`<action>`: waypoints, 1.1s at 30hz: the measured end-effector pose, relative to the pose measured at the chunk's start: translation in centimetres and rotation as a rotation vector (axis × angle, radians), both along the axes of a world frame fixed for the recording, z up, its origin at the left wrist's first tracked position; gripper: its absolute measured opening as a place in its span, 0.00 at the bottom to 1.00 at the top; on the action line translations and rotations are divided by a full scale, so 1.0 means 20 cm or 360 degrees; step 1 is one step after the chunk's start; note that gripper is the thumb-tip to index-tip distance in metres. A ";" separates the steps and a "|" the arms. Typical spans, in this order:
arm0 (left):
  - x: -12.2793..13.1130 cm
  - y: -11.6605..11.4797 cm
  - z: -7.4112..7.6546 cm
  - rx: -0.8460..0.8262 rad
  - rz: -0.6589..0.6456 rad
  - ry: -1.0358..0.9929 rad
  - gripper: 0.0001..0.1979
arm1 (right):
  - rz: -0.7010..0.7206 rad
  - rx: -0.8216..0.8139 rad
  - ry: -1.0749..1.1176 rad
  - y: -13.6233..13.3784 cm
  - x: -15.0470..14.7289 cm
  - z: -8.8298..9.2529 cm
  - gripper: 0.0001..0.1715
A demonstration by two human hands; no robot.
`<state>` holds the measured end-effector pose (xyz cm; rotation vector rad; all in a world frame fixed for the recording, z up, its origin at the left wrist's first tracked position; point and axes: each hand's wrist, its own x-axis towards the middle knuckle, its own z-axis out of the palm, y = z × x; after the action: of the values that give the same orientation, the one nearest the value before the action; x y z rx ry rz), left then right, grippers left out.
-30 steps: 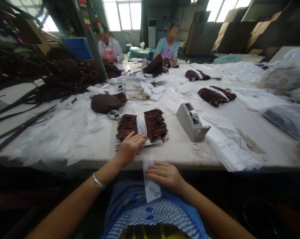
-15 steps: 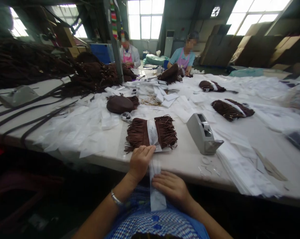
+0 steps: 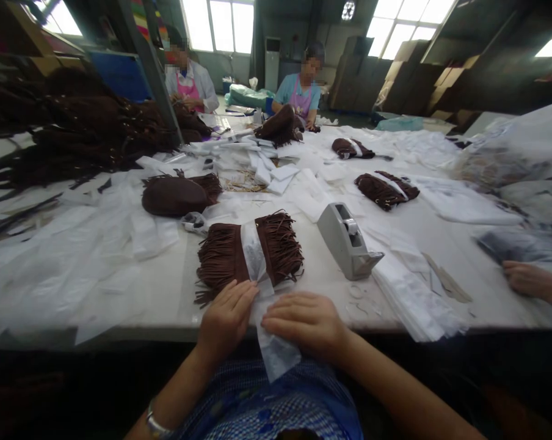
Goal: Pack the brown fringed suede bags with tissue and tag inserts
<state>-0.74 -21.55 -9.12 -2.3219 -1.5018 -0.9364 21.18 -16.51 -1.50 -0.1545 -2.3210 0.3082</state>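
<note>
A brown fringed suede bag [image 3: 212, 250] lies on the table in front of me, its fringe spread to both sides. A translucent white wrapping strip [image 3: 278, 354] crosses its middle and runs toward me past the table edge. My left hand [image 3: 228, 315] is closed on this strip at the bag's near edge, fingers together and thumb hidden. Flat across the strip, just to the right, lies my right hand [image 3: 308, 321], its fingers stretched out and its thumb out of sight. A grey tape dispenser [image 3: 342, 247] stands to the right of the bag.
Another brown bag [image 3: 177, 195] lies behind left, amid loose white sheets [image 3: 51, 269]. Two wrapped bags [image 3: 388, 190] sit farther right. Stacked plastic bags [image 3: 417, 305] reach the right front edge. A co-worker's hand [image 3: 535, 281] rests at far right. Two people [image 3: 298, 91] work across the table.
The view has swung right, bringing a co-worker's hand in at the right. My hands stay at the strip, whose loose end now slants to the right.
</note>
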 end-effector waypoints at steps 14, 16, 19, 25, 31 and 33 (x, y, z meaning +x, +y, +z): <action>0.05 -0.01 0.05 -0.0101 0.0259 -0.0503 0.25 | -0.0334 -0.0845 -0.0181 0.57 -0.34 0.06 0.08; 0.05 0.00 0.06 -0.0091 0.0258 -0.0503 0.26 | -0.0368 -0.0866 -0.0298 0.62 -0.37 0.01 0.08; 0.05 0.03 0.08 -0.0058 0.0275 -0.0444 0.22 | -0.0492 -0.0718 -0.0495 0.66 -0.40 -0.07 0.09; 0.06 0.06 0.08 -0.0051 0.0371 -0.0293 0.14 | -0.0685 -0.0456 -0.0562 0.64 -0.43 -0.11 0.09; 0.08 0.06 0.12 -0.0229 0.0489 -0.0079 0.09 | -0.0732 -0.0550 -0.0676 0.67 -0.45 -0.11 0.11; 0.09 0.06 0.15 -0.0301 0.0557 -0.0012 0.09 | -0.0749 -0.0607 -0.0722 0.69 -0.46 -0.10 0.11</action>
<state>1.15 -20.33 -6.07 -2.0694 -1.9919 -0.7389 11.97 -2.79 -3.49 -1.0339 -2.5418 0.5105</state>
